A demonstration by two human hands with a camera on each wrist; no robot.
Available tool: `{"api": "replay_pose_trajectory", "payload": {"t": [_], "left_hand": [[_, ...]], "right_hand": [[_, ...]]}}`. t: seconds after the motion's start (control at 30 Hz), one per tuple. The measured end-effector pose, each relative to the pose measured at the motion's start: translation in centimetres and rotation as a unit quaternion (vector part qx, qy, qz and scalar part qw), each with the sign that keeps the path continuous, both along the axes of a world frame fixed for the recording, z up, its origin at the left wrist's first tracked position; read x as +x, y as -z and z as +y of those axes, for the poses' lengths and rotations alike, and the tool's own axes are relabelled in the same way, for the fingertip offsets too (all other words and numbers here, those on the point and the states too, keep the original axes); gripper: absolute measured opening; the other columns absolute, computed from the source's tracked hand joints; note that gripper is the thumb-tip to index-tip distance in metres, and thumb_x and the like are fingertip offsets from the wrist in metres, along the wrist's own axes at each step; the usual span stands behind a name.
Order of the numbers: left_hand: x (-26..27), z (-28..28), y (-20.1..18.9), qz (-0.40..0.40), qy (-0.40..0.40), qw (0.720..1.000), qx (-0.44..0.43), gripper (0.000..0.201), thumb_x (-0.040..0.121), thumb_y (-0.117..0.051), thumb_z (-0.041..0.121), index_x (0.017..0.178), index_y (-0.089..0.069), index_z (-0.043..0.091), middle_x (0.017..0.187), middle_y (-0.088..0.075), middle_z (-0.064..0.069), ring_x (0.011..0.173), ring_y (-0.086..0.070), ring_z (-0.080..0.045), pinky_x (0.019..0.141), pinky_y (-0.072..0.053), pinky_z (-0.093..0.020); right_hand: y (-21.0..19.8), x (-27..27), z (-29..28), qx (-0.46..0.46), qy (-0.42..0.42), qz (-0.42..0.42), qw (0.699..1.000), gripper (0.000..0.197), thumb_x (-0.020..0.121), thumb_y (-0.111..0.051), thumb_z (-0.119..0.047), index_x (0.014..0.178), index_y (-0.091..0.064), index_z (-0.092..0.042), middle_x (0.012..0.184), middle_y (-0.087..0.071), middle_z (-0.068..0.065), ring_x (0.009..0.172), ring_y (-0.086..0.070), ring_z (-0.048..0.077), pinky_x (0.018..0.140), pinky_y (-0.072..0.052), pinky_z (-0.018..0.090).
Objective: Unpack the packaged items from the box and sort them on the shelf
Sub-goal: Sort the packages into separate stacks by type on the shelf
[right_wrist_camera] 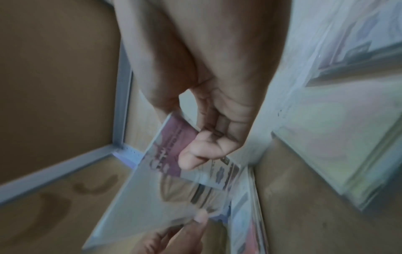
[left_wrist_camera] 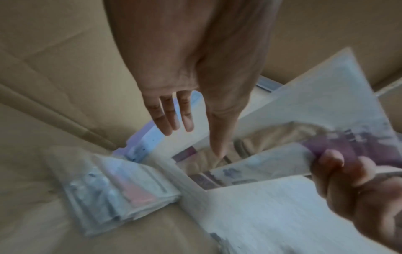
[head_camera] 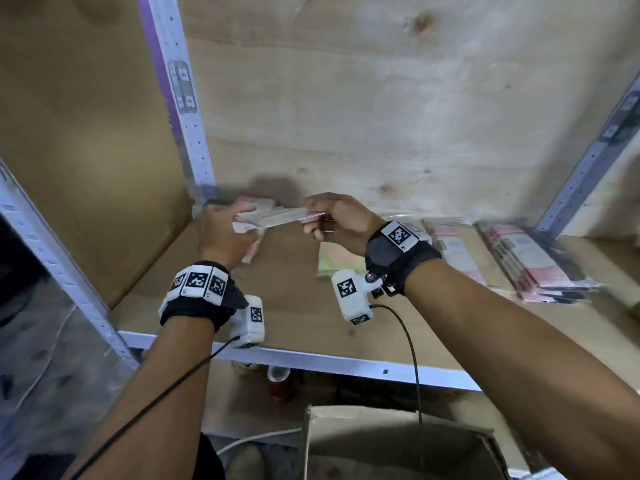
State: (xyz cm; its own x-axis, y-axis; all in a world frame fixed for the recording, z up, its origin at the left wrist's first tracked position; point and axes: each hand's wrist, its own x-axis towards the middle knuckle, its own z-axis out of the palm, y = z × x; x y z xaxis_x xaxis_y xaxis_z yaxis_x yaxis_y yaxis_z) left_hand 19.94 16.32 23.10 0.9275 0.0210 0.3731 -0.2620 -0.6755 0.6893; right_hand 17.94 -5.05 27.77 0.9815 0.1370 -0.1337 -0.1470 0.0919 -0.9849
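- head view: both hands are over the left back corner of the shelf [head_camera: 298, 344], sharing one flat packet [head_camera: 277, 216] between them. the box [head_camera: 391, 441] sits open on the floor below, in front of the shelf.
- right hand [head_camera: 337, 221] pinches the packet's right end, thumb on top and fingers curled under; the right wrist view shows that pinch on the printed pink end [right_wrist_camera: 174, 142].
- left hand [head_camera: 225, 237] is at the packet's left end. in the left wrist view its fingers [left_wrist_camera: 167, 111] lie nearly straight and spread, not clamped, so it looks more like steadying than gripping; exactly what its fingertips touch is too blurred to tell.
- packet's long axis runs roughly left to right, along the back wall, close to level with the left end a touch lower. its pink printed end points right, toward the right hand.
- step in hand, as i judge it: placing this packet on the shelf, heading for the left pile [left_wrist_camera: 113, 187] lying in the corner.
- other packets already lie on the shelf: a stack far right [head_camera: 530, 268], another beside it [head_camera: 453, 247], and a greenish one [head_camera: 332, 261] under the right wrist.
- next move calls for lowering the packet flat onto the matching pile, edges squared, then letting the pinch go without dragging the slick plastic wrap along.
- risk i see: the wrap is slippery, so the pile may slide if the packet lands skewed.
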Motion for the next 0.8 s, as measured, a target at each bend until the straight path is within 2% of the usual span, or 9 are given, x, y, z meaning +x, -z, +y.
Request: {"api": "replay_pose_trajectory", "payload": {"t": [0.1,0.17,0.23,0.33,0.43,0.53,0.63,0.73,0.8], "left_hand": [[-0.7,-2.5,-1.6,-0.079,0.021,0.996,0.024,0.014,0.084,-0.075,0.015,0.095,-0.076,0.007,0.099,-0.071,-0.018,0.101,-0.063,-0.036,0.093,-0.048,-0.047],[-1.6,-3.8,-2.5,-0.121,0.031,0.992,0.003,0.025,0.089,-0.072,0.025,0.071,-0.06,0.011,0.078,-0.059,-0.012,0.084,-0.058,-0.033,0.077,-0.047,-0.043],[-2.6,-5.6,-3.3,-0.144,0.066,0.987,-0.021,0.037,0.092,-0.068,0.032,0.064,-0.047,0.021,0.067,-0.05,0.001,0.071,-0.052,-0.026,0.066,-0.042,-0.038],[-3.5,-8.2,-3.6,-0.119,0.115,0.985,-0.04,0.027,0.094,-0.067,0.039,0.078,-0.064,0.017,0.072,-0.066,0.003,0.068,-0.058,-0.019,0.064,-0.047,-0.03],[-3.9,-11.2,-2.9,-0.056,0.199,0.974,-0.097,0.022,0.094,-0.067,0.034,0.087,-0.07,0.013,0.082,-0.073,-0.001,0.073,-0.059,-0.009,0.07,-0.045,-0.026],[-4.3,-14.1,-1.9,0.019,0.257,0.954,-0.155,0.04,0.094,-0.068,0.031,0.095,-0.065,-0.009,0.088,-0.067,-0.025,0.082,-0.053,-0.016,0.076,-0.04,-0.036],[-4.4,-17.0,-0.6,0.101,0.264,0.933,-0.223,0.047,0.094,-0.069,0.028,0.099,-0.059,-0.017,0.088,-0.055,-0.012,0.082,-0.045,-0.02,0.074,-0.035,-0.035],[-4.4,-19.5,0.8,0.164,0.228,0.911,-0.302,0.034,0.093,-0.07,0.029,0.1,-0.067,-0.005,0.089,-0.061,-0.008,0.08,-0.05,-0.02,0.062,-0.04,-0.027],[-4.4,-20.7,1.4,0.198,0.206,0.896,-0.339,0.018,0.091,-0.072,0.03,0.096,-0.072,0.013,0.09,-0.073,0.002,0.079,-0.061,-0.014,0.063,-0.045,-0.022]], "right_hand": [[-1.8,-1.8,-2.9,0.046,-0.008,0.005,0.999,0.014,0.1,-0.055,-0.023,0.099,-0.06,-0.01,0.071,-0.066,0.008,0.058,-0.062,0.017,0.056,-0.045,0.023],[-2.9,-3.0,-4.8,0.085,-0.01,0.004,0.996,0.032,0.099,-0.053,-0.042,0.099,-0.06,-0.011,0.069,-0.067,0.006,0.06,-0.062,0.018,0.058,-0.046,0.025],[-3.7,-4.0,-7.1,0.11,-0.004,-0.015,0.994,0.051,0.098,-0.046,-0.056,0.096,-0.066,-0.009,0.069,-0.067,0.007,0.06,-0.062,0.019,0.057,-0.046,0.026],[-3.9,-5.4,-10.2,0.127,0.01,-0.043,0.991,0.062,0.098,-0.04,-0.059,0.078,-0.072,-0.01,0.069,-0.067,0.009,0.057,-0.058,0.021,0.055,-0.043,0.027],[-3.1,-6.5,-13.1,0.127,0.055,-0.059,0.989,0.04,0.101,-0.045,-0.049,0.092,-0.056,-0.012,0.065,-0.052,0.004,0.052,-0.042,0.018,0.051,-0.035,0.026],[-1.2,-7.5,-15.6,0.062,0.092,-0.07,0.991,0.016,0.092,-0.066,-0.033,0.094,-0.062,-0.018,0.06,-0.035,-0.005,0.051,-0.028,0.013,0.048,-0.028,0.023],[1.5,-8.7,-17.6,-0.046,0.106,-0.074,0.991,0.011,0.088,-0.073,-0.023,0.095,-0.069,-0.016,0.059,-0.047,-0.011,0.052,-0.033,0.009,0.046,-0.031,0.019],[4.5,-9.7,-18.7,-0.098,0.072,-0.043,0.992,0.007,0.088,-0.073,-0.021,0.095,-0.071,-0.02,0.076,-0.069,-0.01,0.061,-0.055,0.007,0.055,-0.045,0.017],[6.4,-10.2,-19.3,-0.087,0.064,-0.024,0.994,0.004,0.089,-0.072,-0.018,0.091,-0.071,-0.022,0.084,-0.07,-0.004,0.069,-0.059,0.009,0.063,-0.046,0.02]]}}
